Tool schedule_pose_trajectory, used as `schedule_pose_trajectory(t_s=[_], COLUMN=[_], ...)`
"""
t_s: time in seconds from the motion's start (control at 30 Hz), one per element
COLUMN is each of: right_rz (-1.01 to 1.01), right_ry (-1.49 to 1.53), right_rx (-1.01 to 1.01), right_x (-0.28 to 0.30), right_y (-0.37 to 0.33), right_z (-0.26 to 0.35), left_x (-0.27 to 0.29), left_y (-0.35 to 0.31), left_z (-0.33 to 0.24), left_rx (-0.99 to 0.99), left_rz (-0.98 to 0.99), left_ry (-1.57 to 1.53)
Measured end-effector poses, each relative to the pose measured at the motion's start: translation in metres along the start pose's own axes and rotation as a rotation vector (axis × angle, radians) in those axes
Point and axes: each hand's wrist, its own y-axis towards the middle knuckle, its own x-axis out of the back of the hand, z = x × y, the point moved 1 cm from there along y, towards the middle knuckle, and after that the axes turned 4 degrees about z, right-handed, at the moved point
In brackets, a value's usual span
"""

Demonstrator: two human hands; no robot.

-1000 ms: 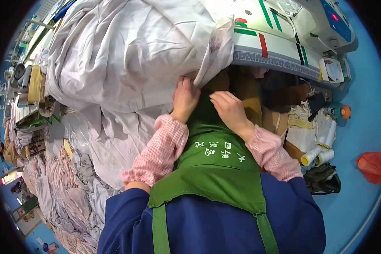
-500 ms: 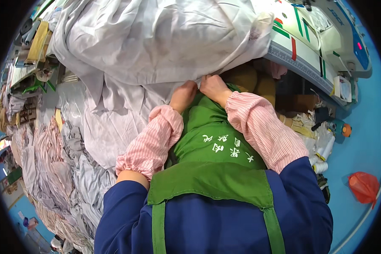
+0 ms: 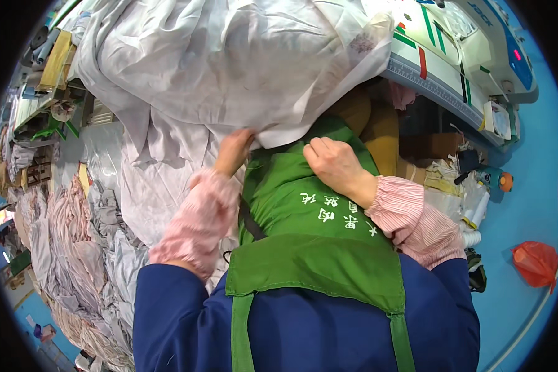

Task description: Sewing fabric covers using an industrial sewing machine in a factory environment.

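Observation:
A large white cloth [image 3: 229,80] lies in loose folds over the table and hangs down in front of me. My left hand [image 3: 234,152] pinches its near edge, just left of my green apron [image 3: 291,192]. To the right, over the apron, my right hand [image 3: 336,164] is closed with its fingers curled in. It is apart from the cloth's edge, and what its fingers hold, if anything, is hidden. A purplish printed patch [image 3: 363,42] shows on the cloth's right corner.
A white sewing machine [image 3: 496,46] stands at the far right, behind a ruler strip [image 3: 428,77] on the table edge. Crumpled pale garments [image 3: 74,242] pile up on the left. On the blue floor at right are a red plastic bag [image 3: 535,265] and a teal bottle [image 3: 493,178].
My hands have parted. The right has come off the cloth's edge, moving right and toward me; the left has shifted left and slightly nearer, along the edge.

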Motion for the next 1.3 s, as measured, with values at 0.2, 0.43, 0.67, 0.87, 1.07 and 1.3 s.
schedule_pose_trajectory(t_s=[0.2,0.43,0.67,0.87,1.07,1.3], right_rz=[0.064,-0.323,-0.478,-0.649,-0.679,-0.651], right_ry=[0.529,0.493,0.191,0.092,0.009,0.061], right_rx=[-0.363,-0.046,0.219,0.288,0.167,0.228], right_x=[0.006,0.04,0.084,0.154,0.178,0.164], right_y=[-0.004,-0.005,0.024,-0.052,-0.103,-0.118], right_z=[0.0,0.049,0.057,0.067,0.061,0.052], left_x=[0.074,0.09,0.123,0.193,0.175,0.125], left_y=[-0.051,-0.072,-0.084,-0.079,-0.037,-0.011], left_z=[-0.047,-0.111,-0.16,-0.245,-0.315,-0.335], left_rx=[-0.011,0.042,-0.085,-0.082,-0.487,-0.622], left_rz=[0.061,-0.087,-0.083,0.156,0.438,0.679], left_ry=[-0.088,-0.095,0.08,-0.242,-0.172,-0.343])
